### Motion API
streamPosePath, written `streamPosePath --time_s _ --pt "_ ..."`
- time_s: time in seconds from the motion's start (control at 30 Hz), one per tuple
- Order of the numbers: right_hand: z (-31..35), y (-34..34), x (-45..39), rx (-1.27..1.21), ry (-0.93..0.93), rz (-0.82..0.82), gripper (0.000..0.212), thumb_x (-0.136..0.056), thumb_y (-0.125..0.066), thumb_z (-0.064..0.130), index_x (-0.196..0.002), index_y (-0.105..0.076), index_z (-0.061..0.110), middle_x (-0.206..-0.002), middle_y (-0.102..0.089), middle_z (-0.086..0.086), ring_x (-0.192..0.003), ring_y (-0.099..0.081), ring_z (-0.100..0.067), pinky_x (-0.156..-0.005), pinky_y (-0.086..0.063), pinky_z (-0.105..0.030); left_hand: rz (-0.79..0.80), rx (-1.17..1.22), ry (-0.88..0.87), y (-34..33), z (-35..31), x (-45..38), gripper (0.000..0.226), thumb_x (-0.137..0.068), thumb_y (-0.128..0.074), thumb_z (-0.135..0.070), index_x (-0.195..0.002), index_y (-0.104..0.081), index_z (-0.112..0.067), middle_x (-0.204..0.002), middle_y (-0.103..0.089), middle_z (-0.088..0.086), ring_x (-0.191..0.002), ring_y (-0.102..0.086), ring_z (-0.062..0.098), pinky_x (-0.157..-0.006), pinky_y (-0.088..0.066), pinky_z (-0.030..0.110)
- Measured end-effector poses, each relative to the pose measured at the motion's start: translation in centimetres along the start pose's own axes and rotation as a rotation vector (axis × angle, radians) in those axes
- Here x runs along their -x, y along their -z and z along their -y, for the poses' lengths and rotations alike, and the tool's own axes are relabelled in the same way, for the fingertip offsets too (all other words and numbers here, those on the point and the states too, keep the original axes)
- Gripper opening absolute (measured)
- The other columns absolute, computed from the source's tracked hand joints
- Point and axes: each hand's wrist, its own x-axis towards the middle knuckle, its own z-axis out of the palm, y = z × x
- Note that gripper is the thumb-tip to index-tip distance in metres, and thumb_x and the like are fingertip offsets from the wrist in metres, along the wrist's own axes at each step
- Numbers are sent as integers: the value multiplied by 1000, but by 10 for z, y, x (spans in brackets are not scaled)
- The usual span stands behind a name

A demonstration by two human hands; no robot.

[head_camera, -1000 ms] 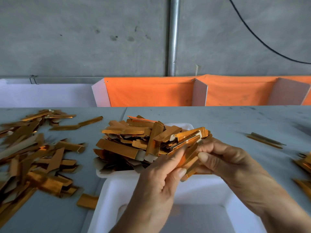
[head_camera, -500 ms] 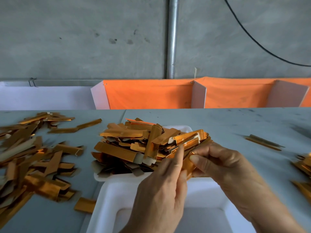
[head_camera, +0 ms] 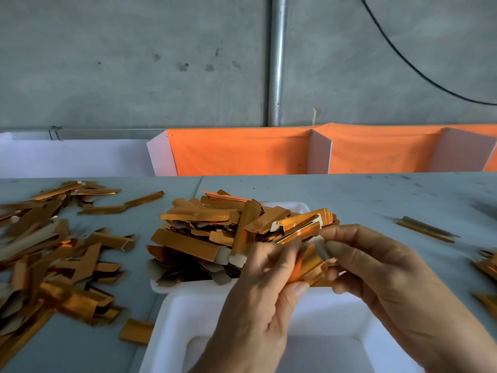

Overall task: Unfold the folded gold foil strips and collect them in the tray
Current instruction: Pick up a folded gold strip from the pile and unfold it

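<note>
Both hands hold one gold foil strip (head_camera: 309,266) between them, just above the near white tray (head_camera: 185,313). My left hand (head_camera: 266,289) pinches its lower left end with thumb and fingers. My right hand (head_camera: 376,270) pinches its upper right end, where a pale flap shows. Behind the hands, a second white tray (head_camera: 293,207) carries a heap of gold strips (head_camera: 228,230). The near tray's floor looks bare where it shows.
A big loose pile of gold strips (head_camera: 48,259) covers the grey table at left, with a single piece (head_camera: 135,331) by the near tray's corner. More strips lie at right (head_camera: 425,228) and at the right edge (head_camera: 486,267). Orange cloth bins (head_camera: 242,152) line the back.
The hands have pulled slightly apart and the strip between them has opened out, showing more of its gold face and a pale flap. The view shifted a little.
</note>
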Motion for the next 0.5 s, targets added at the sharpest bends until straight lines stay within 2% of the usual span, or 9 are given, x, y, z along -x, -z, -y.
streamPosePath --time_s 0.13,0.2,0.3,0.4,0.5 --pt "0 2 0 -112 -40 69 28 -64 -69 25 -87 -74 10 -73 -65 -8 -57 -58 -13 -52 -49 -19 -23 62 -17 1 1 1 52 -90 -44 -29 -141 -32 -31 -120 -44 -21 -114 -43 -9 -84 -36 2" --pt "0 2 1 -134 -47 81 25 -64 -70 24 -84 -74 10 -71 -62 -7 -56 -57 -12 -52 -48 -19 -30 77 -37 1 1 1 52 -91 -45 -24 -141 -33 -31 -129 -41 -27 -120 -40 -9 -87 -34 0" --pt "1 1 0 -169 -74 74 21 -64 -69 23 -81 -73 10 -69 -60 -8 -54 -55 -13 -50 -48 -20 -68 117 -66 2 1 0 50 -90 -50 -16 -138 -41 -26 -136 -41 -27 -125 -41 -7 -91 -33 0" --pt "1 -4 0 -240 -96 52 15 -70 -64 25 -73 -71 11 -63 -57 -8 -51 -51 -13 -46 -46 -20 -64 172 -73 4 1 -1 47 -91 -49 -16 -136 -45 -25 -134 -45 -25 -126 -44 -3 -93 -35 3" --pt "2 -5 0 -306 -110 47 17 -73 -63 26 -68 -71 12 -59 -53 -6 -47 -47 -11 -43 -44 -19 -35 159 -112 3 1 -1 45 -96 -49 -22 -140 -40 -18 -131 -44 -24 -126 -42 -3 -93 -33 2"
